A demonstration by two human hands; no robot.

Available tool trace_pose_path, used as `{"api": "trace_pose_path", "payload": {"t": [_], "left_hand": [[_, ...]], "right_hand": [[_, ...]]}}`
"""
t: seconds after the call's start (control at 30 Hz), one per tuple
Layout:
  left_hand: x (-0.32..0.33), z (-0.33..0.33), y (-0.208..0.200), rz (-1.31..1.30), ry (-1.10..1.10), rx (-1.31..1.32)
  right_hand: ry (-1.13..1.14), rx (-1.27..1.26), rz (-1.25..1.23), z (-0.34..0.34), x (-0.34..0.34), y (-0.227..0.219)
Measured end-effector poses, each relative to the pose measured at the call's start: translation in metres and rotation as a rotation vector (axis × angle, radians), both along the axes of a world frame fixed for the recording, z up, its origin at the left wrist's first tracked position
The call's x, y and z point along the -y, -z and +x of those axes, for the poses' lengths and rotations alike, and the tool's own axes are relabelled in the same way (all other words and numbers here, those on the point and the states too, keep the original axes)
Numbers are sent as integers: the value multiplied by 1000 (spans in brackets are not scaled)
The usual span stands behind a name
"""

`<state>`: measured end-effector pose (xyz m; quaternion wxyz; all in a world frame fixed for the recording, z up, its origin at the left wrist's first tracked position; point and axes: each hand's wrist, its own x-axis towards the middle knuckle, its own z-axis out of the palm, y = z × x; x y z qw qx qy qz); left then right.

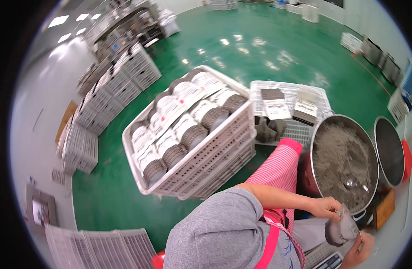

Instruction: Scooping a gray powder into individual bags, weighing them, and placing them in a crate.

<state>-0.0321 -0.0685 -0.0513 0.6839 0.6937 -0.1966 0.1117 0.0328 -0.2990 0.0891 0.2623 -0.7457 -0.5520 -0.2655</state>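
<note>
At the lower right, my left hand [327,207] pinches the upper edge of a small printed pouch [345,227], part clear and part dark grey. My right hand [359,250] is closed on the pouch's other edge, so it is held between both hands. Just beyond stands a large metal pot [314,154] with grey-brown powder [338,150] in it. A shiny metal scoop [351,182] lies in the powder, touched by neither hand. Part of a scale-like device [329,262] shows under the hands, cut off by the lower edge.
A white crate [201,172] of packed grey pouches stands on stacked crates at centre. A low white crate [320,96] holds stacks of flat bags [274,104]. Another metal pot [389,152] is at the right. Crate stacks [87,114] line the left wall on the green floor.
</note>
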Motion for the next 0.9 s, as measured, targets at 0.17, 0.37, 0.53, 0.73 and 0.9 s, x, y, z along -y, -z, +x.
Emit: {"api": "trace_pose_path", "payload": {"t": [0.17, 0.37, 0.53, 0.73, 0.9], "left_hand": [[-73, -67, -33, -77, -318, -17], [-165, -188, -121, 36, -936, -43], [-278, -351, -192, 182, -1754, -227], [-384, -524, -189, 468, -1956, 140], [-349, -660, -106, 455, -1630, -686]], "right_hand": [[-283, -284, 175, -17, -92, -16], [-514, -527, 217, -62, -204, -31], [-650, -631, 65, -90, -246, -31], [-765, -690, -153, -98, -270, -2], [-660, -758, -261, -104, -279, 17]]}}
